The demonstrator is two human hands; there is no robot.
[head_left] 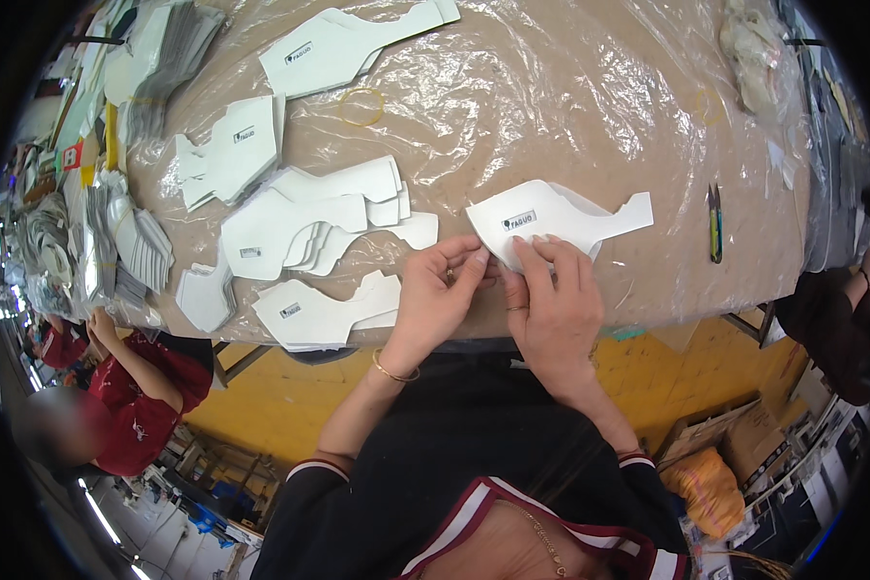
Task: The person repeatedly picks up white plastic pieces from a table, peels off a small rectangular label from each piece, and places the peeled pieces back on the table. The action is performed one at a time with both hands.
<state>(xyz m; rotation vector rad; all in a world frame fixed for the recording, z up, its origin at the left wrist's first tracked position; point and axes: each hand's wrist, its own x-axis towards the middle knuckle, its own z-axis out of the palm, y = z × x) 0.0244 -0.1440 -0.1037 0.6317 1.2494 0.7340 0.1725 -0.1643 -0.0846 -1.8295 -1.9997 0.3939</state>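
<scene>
A white shoe-upper piece point(559, 211) with a small printed label and a narrow tail lies near the table's front edge, between my hands. My left hand point(442, 293) pinches its lower left edge with thumb and index finger. On its lower side, my right hand point(556, 307) grips the piece, fingers bent over the top and thumb by the edge. A layer shows under the piece's right side; how many layers there are I cannot tell. To the left lie a fanned stack of similar white pieces point(290, 227) and a smaller stack point(309, 314) near the front edge.
Clear plastic film covers the brown table point(551, 106). More white stacks point(348, 48) lie farther back. Thread snips point(714, 224) rest at the right, a yellow rubber band point(362, 107) at the back. Bundled pieces point(155, 72) crowd the left. A person in red point(150, 406) sits at the left.
</scene>
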